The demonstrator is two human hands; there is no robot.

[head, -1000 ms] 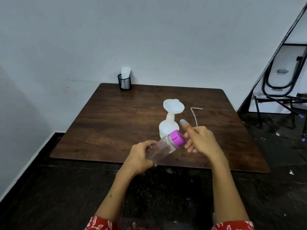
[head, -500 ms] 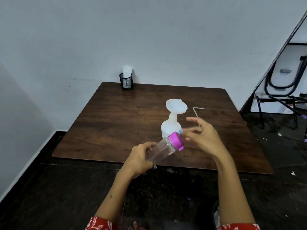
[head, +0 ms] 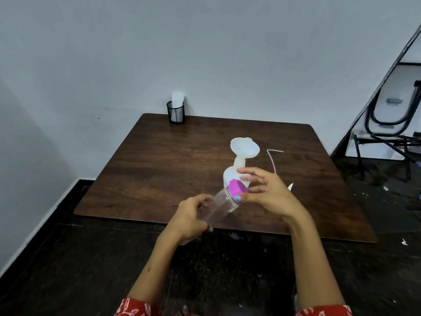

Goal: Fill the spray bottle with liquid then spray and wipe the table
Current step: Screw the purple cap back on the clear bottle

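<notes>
Just below the frame's centre, the left hand (head: 191, 218) wraps its fingers round the lower body of a clear bottle (head: 219, 207), held tilted over the near edge of the brown counter (head: 159, 169), its pink cap (head: 238, 189) pointing up and right. The right hand (head: 268, 195) is at the cap with its thumb tip touching the rim and the other fingers spread and blurred, not closed on it. Just behind the cap stands a white spray bottle (head: 234, 173) with a funnel (head: 245, 148) in its neck, mid-counter. A thin tube (head: 272, 159) lies to its right. A black mesh cup (head: 175, 112) sits at the far edge against the wall. The counter's left half lies bare.
</notes>
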